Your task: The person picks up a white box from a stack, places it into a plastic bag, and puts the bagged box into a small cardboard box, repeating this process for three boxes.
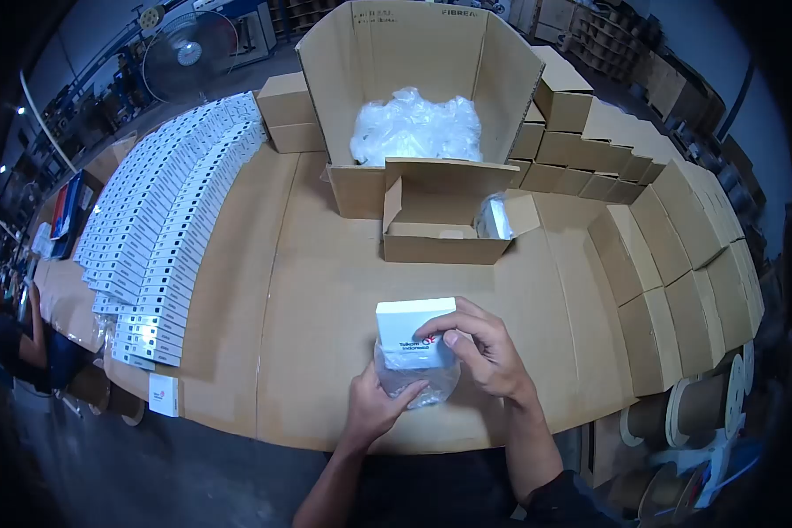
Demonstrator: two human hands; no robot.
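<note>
A small white box (416,330) with dark and red print stands upright in front of me, its lower part inside a clear plastic bag (431,387). My left hand (382,403) is closed on the bag from the lower left, thumb across its front. At the right, my right hand (486,348) grips the upper right of the white box, with thumb and fingers over its front. Beyond my hands lies an open brown carton (440,252), holding a plastic-wrapped white box (495,218) at its right end.
A large open carton (414,53) filled with clear plastic bags (418,128) stands at the back. Long rows of white boxes (172,211) fill the left. Brown cartons (669,264) are stacked right. One white box (164,395) sits at the front left edge. Another person (26,339) is far left.
</note>
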